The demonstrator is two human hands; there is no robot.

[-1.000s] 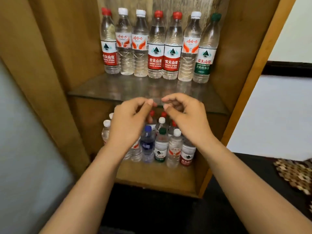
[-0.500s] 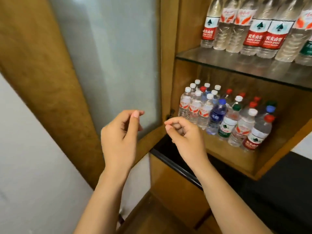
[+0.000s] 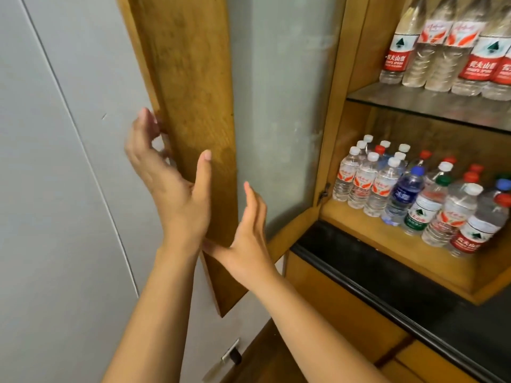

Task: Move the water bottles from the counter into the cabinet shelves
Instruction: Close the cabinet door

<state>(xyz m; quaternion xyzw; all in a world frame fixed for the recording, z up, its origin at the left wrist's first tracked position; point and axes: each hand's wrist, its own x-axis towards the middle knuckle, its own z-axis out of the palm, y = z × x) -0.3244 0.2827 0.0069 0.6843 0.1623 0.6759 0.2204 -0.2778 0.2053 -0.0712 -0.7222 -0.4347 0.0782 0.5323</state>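
Note:
Several small water bottles (image 3: 414, 192) with white, red, blue and green caps stand on the wooden lower shelf (image 3: 367, 230) of the cabinet. Taller bottles (image 3: 453, 56) line the glass upper shelf (image 3: 414, 102). The cabinet door (image 3: 193, 106), a wooden frame with a frosted glass pane, stands open at the left. My left hand (image 3: 168, 183) is at the door's outer edge, fingers reaching behind the frame and thumb lying on its front. My right hand (image 3: 246, 239) is open with straight fingers, close in front of the door's lower part. Neither hand holds a bottle.
A grey wall panel (image 3: 69, 189) fills the left side behind the door. A black counter strip (image 3: 387, 277) runs under the cabinet opening, with wooden drawer fronts (image 3: 331, 305) below it. A small metal latch (image 3: 232, 355) shows low down near the wall.
The view has swung left from the shelves to the open door. Both hands, loosely curled before, have opened and moved up to the door; my left hand now reaches around its outer edge.

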